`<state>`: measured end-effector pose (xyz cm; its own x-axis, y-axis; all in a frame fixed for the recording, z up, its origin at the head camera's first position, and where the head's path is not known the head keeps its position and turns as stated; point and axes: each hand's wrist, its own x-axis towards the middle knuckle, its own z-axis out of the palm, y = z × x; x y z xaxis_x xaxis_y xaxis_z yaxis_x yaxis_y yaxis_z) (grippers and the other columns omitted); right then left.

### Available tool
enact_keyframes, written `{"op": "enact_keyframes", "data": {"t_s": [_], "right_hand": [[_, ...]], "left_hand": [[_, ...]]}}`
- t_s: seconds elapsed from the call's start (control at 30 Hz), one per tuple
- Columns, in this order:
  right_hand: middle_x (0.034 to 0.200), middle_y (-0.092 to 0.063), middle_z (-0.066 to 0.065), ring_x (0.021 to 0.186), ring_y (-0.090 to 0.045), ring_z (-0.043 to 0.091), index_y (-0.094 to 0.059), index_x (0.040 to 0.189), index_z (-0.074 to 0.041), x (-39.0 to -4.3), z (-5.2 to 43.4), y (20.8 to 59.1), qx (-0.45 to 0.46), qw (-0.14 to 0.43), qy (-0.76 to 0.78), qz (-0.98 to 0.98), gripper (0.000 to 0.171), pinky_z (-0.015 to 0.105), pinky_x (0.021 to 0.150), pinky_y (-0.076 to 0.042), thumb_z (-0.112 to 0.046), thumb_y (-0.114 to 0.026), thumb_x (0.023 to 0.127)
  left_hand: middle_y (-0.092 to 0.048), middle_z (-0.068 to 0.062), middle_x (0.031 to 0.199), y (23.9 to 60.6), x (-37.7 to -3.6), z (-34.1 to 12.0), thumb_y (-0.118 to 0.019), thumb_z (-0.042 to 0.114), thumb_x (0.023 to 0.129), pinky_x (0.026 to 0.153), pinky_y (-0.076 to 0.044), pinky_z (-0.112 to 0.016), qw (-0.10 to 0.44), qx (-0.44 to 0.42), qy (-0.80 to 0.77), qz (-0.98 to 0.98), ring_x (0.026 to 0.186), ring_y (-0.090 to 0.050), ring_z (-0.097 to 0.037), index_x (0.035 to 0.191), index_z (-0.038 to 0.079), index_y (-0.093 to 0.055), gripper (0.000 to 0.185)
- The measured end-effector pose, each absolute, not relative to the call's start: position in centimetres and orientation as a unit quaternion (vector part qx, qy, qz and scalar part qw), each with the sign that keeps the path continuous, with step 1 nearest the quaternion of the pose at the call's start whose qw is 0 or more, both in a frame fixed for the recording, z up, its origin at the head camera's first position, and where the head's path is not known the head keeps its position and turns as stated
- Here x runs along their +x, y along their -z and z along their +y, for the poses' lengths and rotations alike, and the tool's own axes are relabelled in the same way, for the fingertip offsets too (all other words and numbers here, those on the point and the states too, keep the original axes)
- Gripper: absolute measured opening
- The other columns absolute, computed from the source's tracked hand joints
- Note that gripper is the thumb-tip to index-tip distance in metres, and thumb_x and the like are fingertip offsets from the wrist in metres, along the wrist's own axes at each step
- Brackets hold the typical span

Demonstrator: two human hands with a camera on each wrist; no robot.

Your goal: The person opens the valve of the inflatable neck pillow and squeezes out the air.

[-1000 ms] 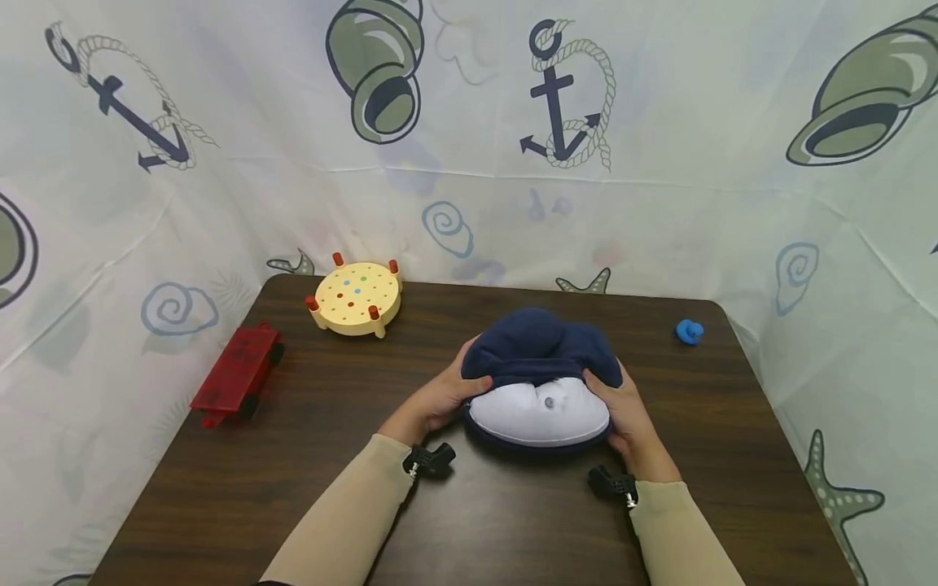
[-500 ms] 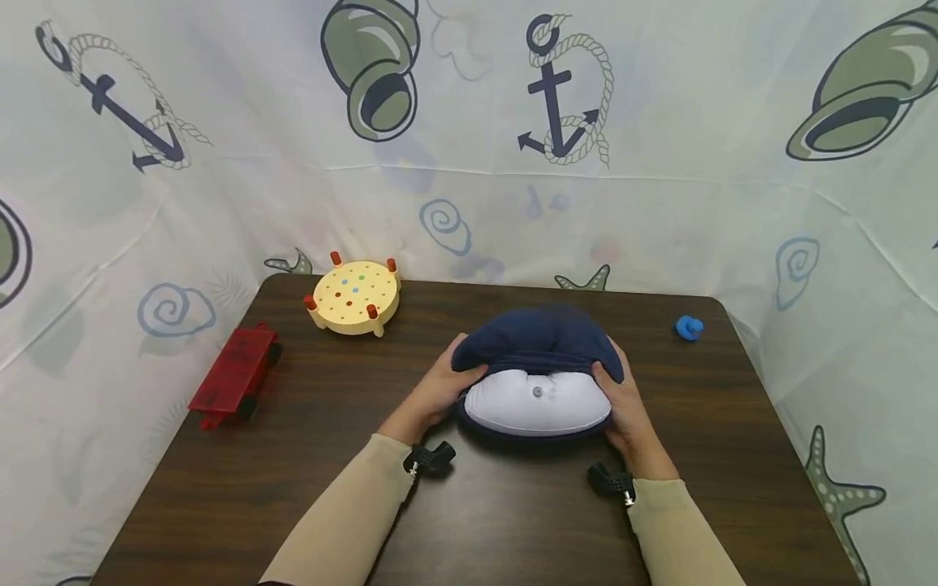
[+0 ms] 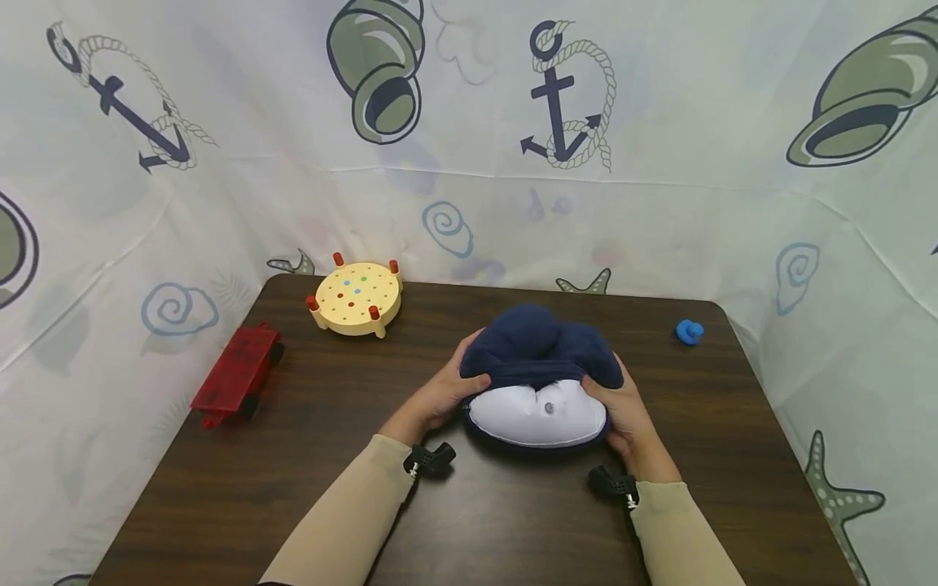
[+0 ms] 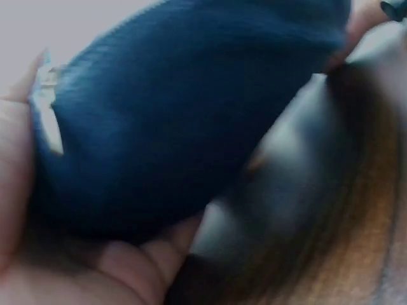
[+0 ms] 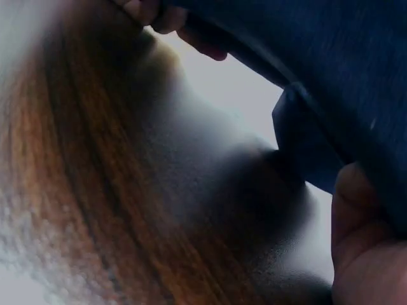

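Observation:
A padded navy cushion point(image 3: 538, 346) with a white lower section point(image 3: 538, 419) is held between both hands in the middle of the table. A small round snap point(image 3: 550, 408) sits on the white part. My left hand point(image 3: 443, 395) grips its left side, thumb on the front. On the opposite side, my right hand point(image 3: 623, 407) grips it with the thumb pressing near the white part. In the left wrist view, a zip pull point(image 4: 51, 117) hangs at the navy fabric's edge. Most fingers are hidden behind the cushion in the head view.
A yellow round dotted toy point(image 3: 359, 297) with red-tipped pegs stands at the back left. In front of it lies a red toy wagon point(image 3: 238, 370) with dark wheels. A small blue knobbed object point(image 3: 689, 332) is at the back right. A printed cloth point(image 3: 484, 228) hangs behind the dark table point(image 3: 506, 521).
The cushion's navy top spread wider and flatter half a second ago, and now bunches up into two humps again between the hands. Both hands keep their grip.

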<state>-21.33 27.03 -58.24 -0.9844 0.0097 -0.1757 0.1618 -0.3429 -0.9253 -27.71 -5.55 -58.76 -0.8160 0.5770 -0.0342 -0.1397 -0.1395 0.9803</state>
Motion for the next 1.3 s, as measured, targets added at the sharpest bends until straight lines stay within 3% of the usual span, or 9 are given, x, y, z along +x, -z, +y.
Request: {"op": "enact_keyframes", "data": {"t_s": [0.23, 0.37, 0.5, 0.6, 0.7, 0.9, 1.1, 1.2, 1.3], "right_hand": [[0.131, -0.073, -0.012, 0.121, -0.067, 0.005, -0.054, 0.150, -0.018, -21.3, 26.9, 58.4, 0.061, 0.013, 0.804, 0.591, 0.048, 0.021, 0.102, -0.056, -0.003, -0.068, 0.106], [0.145, -0.065, -0.008, 0.129, -0.062, 0.008, -0.050, 0.156, -0.022, -21.2, 27.0, 58.4, 0.031, 0.017, 0.802, 0.597, 0.050, 0.022, 0.106, -0.054, -0.013, -0.065, 0.110], [0.168, -0.043, -0.004, 0.149, -0.045, 0.012, -0.034, 0.169, -0.029, -21.2, 27.3, 58.5, -0.010, 0.009, 0.815, 0.580, 0.062, 0.021, 0.116, -0.043, -0.044, -0.054, 0.112], [0.168, -0.044, -0.006, 0.151, -0.043, 0.010, -0.037, 0.166, -0.025, -21.2, 27.7, 58.8, -0.058, -0.006, 0.854, 0.517, 0.071, 0.022, 0.120, -0.039, -0.061, -0.047, 0.106], [0.157, -0.055, -0.004, 0.141, -0.055, 0.010, -0.042, 0.159, -0.022, -21.0, 28.0, 59.1, -0.083, 0.003, 0.879, 0.470, 0.071, 0.024, 0.117, -0.046, -0.061, -0.055, 0.101], [0.157, -0.051, -0.009, 0.136, -0.057, 0.007, -0.036, 0.164, -0.034, -20.9, 27.6, 59.0, -0.005, 0.073, 0.826, 0.559, 0.069, 0.021, 0.110, -0.051, -0.017, -0.071, 0.107], [0.118, -0.075, -0.008, 0.107, -0.070, 0.006, -0.069, 0.125, -0.019, -20.7, 27.4, 58.7, 0.023, 0.055, 0.835, 0.547, 0.036, 0.021, 0.092, -0.059, 0.008, -0.061, 0.103], [0.115, -0.077, -0.008, 0.104, -0.071, 0.006, -0.071, 0.123, -0.020, -20.4, 27.5, 58.6, -0.023, 0.062, 0.846, 0.529, 0.031, 0.022, 0.091, -0.059, 0.003, -0.060, 0.105], [0.129, -0.074, -0.010, 0.116, -0.069, 0.005, -0.065, 0.137, -0.026, -20.4, 27.5, 58.7, -0.063, 0.077, 0.850, 0.517, 0.026, 0.023, 0.099, -0.057, -0.019, -0.061, 0.112]], "left_hand": [[-0.054, -0.010, 0.155, 58.5, -27.9, -6.0, -0.080, 0.021, 0.101, 0.114, -0.046, -0.037, 0.208, 0.153, -0.720, 0.644, 0.139, -0.054, -0.025, 0.156, 0.027, -0.044, 0.066], [-0.062, -0.006, 0.138, 58.6, -28.0, -6.0, -0.076, 0.007, 0.101, 0.106, -0.050, -0.034, 0.174, 0.151, -0.723, 0.652, 0.128, -0.059, -0.022, 0.142, 0.018, -0.053, 0.048], [-0.066, -0.002, 0.124, 58.7, -28.1, -5.7, -0.076, 0.004, 0.100, 0.100, -0.052, -0.032, 0.142, 0.148, -0.725, 0.657, 0.119, -0.061, -0.021, 0.129, 0.011, -0.061, 0.033], [-0.063, -0.002, 0.139, 58.9, -28.1, -5.6, -0.077, 0.005, 0.100, 0.111, -0.048, -0.039, 0.143, 0.151, -0.721, 0.660, 0.132, -0.057, -0.023, 0.137, 0.016, -0.062, 0.041], [-0.044, -0.001, 0.165, 59.1, -28.1, -5.8, -0.078, 0.010, 0.100, 0.127, -0.032, -0.052, 0.174, 0.162, -0.716, 0.657, 0.155, -0.038, -0.026, 0.156, 0.031, -0.052, 0.065], [-0.030, -0.002, 0.176, 59.1, -28.0, -5.9, -0.085, 0.023, 0.098, 0.133, -0.023, -0.057, 0.228, 0.178, -0.724, 0.626, 0.163, -0.030, -0.032, 0.167, 0.043, -0.031, 0.090], [-0.019, -0.002, 0.180, 58.9, -28.2, -5.8, -0.086, 0.043, 0.095, 0.135, -0.018, -0.057, 0.230, 0.155, -0.714, 0.642, 0.167, -0.021, -0.030, 0.169, 0.048, -0.024, 0.096], [-0.029, -0.003, 0.177, 58.7, -28.3, -6.0, -0.087, 0.035, 0.095, 0.134, -0.023, -0.059, 0.202, 0.140, -0.711, 0.659, 0.164, -0.029, -0.031, 0.167, 0.046, -0.032, 0.092], [-0.040, -0.003, 0.171, 58.9, -28.6, -6.1, -0.090, 0.026, 0.092, 0.132, -0.027, -0.058, 0.144, 0.106, -0.708, 0.683, 0.160, -0.037, -0.031, 0.164, 0.040, -0.039, 0.090]]}}
